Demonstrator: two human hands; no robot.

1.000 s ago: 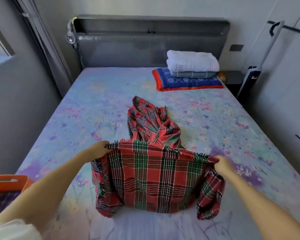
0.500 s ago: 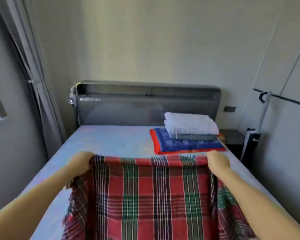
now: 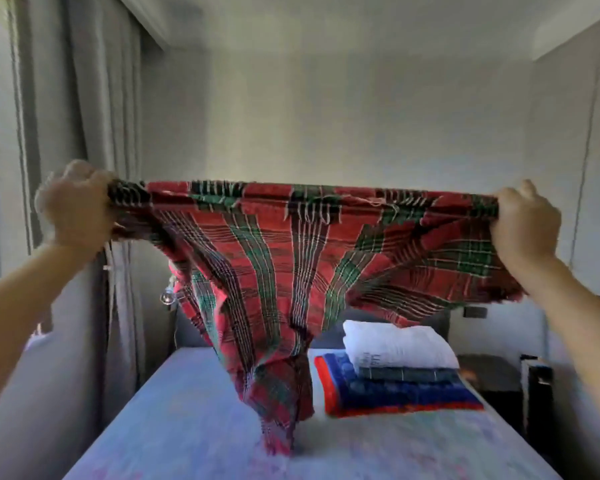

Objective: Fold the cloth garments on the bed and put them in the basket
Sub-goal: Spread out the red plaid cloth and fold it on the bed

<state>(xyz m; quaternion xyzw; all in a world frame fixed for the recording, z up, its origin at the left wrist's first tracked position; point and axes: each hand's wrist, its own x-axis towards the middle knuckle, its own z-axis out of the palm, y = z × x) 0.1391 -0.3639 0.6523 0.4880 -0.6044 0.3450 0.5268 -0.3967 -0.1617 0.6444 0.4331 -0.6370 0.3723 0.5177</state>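
One wide bed (image 3: pixel 194 427) with a pale blue flowered sheet fills the lower part of the view, and its dark grey padded headboard (image 3: pixel 187 327) stands against the back wall. Long grey curtains (image 3: pixel 94 133) hang on the left side of the room.

Above the bed, a red and green checked cloth with fringed edges (image 3: pixel 291 258) is held up in the air. Its top edge is stretched almost level between the two hands. The middle of the cloth hangs down and narrows into a twisted tail, and the lowest tip of this tail touches the sheet near the centre of the bed.

At the far right part of the bed there is a stack of folded things. A blue blanket with a red border (image 3: pixel 395 396) lies at the bottom, a folded dark grey-blue cloth (image 3: pixel 406 374) lies on it, and a folded white towel (image 3: pixel 395 344) is on top.

The left hand (image 3: pixel 78 206) has its fingers curled tight around the left corner of the checked cloth. The right hand (image 3: pixel 523 220) grips the right corner in the same manner, with the fingers closed over the edge. Both arms are raised and spread wide apart.
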